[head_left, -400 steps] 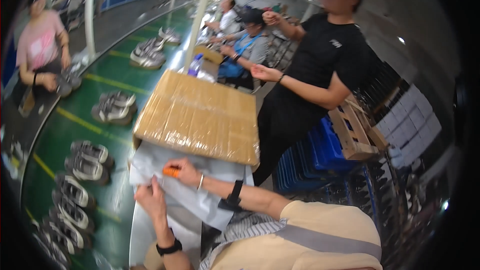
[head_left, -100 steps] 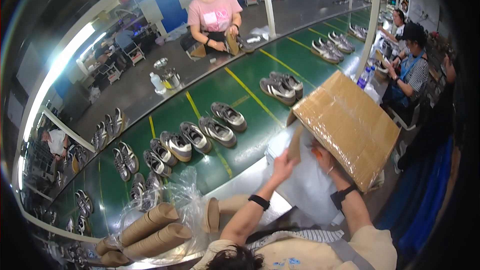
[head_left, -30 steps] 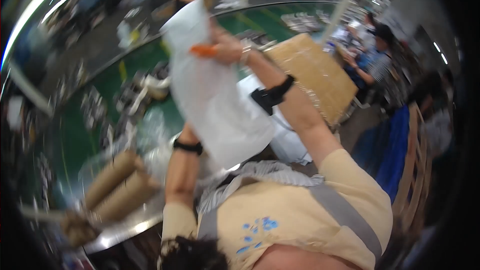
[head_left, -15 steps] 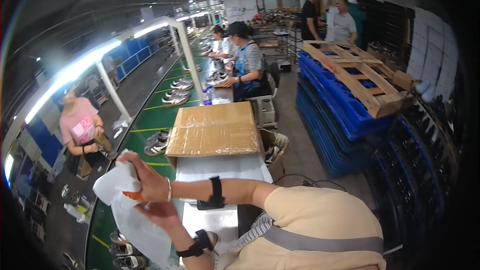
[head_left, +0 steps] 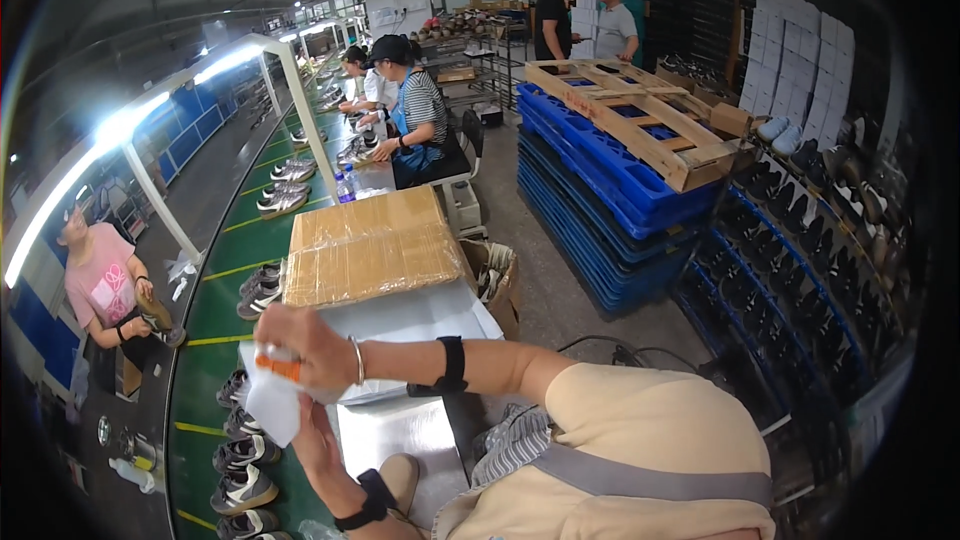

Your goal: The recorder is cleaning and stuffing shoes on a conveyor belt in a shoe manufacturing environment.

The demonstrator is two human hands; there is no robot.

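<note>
My right hand (head_left: 305, 348), a bracelet on its wrist, is closed round a small orange piece (head_left: 280, 366) with crumpled white material beside it. Below it hangs a white paper-like sheet (head_left: 273, 404). My left hand (head_left: 317, 440) is just under the right, thumb up, closed against the sheet's edge; its other fingers are partly hidden. What the orange piece belongs to is covered by my fingers. Beside my left forearm a tan, rounded shoe-like thing (head_left: 400, 480) lies on a shiny silver surface (head_left: 425, 437). Both hands are above the edge of a green conveyor belt (head_left: 215, 350).
Several dark sneakers (head_left: 245, 488) line the belt to my left. A taped cardboard box (head_left: 370, 245) stands ahead. Co-workers sit farther along the belt, and one in pink (head_left: 108, 285) stands across it. Blue pallets (head_left: 610, 200) under a wooden one (head_left: 640, 120) and shoe racks (head_left: 800, 260) are to my right.
My view has swung right. Both hands have drawn closer together, and the long sheet that hung from them now shows as a smaller piece. The person in pink has raised their head.
</note>
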